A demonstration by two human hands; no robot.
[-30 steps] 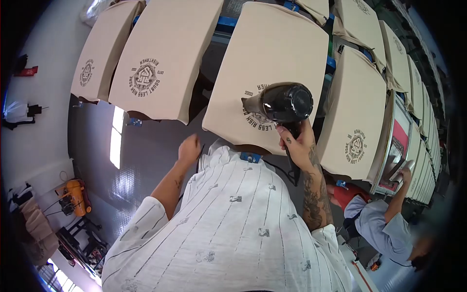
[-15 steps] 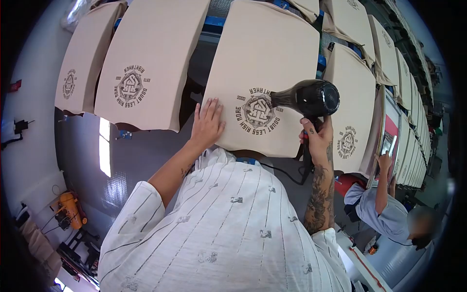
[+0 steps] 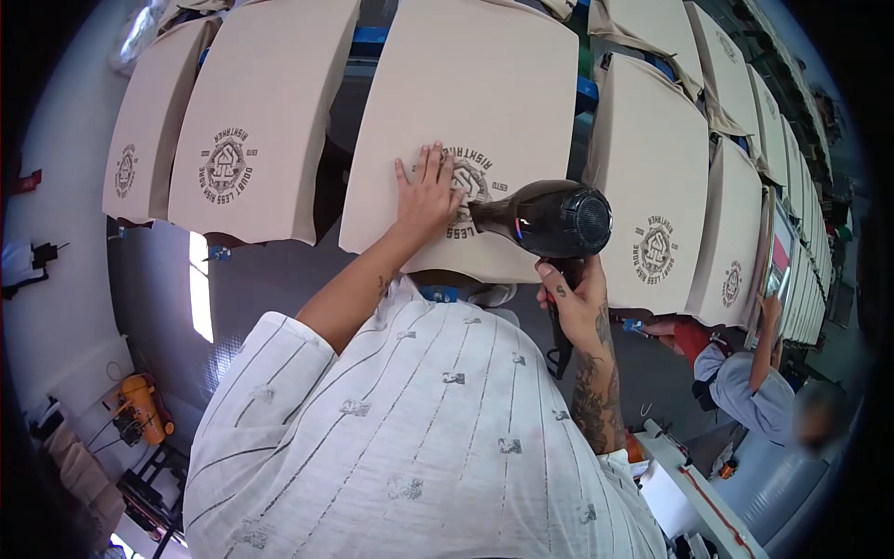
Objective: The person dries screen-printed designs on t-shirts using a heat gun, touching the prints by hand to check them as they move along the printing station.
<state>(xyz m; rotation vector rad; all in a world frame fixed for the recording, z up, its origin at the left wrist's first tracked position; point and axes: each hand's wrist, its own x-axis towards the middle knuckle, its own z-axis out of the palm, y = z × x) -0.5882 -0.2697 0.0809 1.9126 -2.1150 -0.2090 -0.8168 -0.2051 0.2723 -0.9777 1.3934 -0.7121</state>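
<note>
Beige cloth (image 3: pixel 466 84) beneath dryer (image 3: pixel 549 219), grey floor (image 3: pixel 275 275), white wall (image 3: pixel 79 112)

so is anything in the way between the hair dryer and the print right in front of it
Yes, partly: the left hand lies over the left part of the print, just ahead of the nozzle of the hair dryer. Nothing visible covers the print's upper right.

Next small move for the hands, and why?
Probably slide the left hand off the round dark print on the beige fabric: it covers part of that print, and the glossy black hair dryer in the right hand aims close beside it.
</note>
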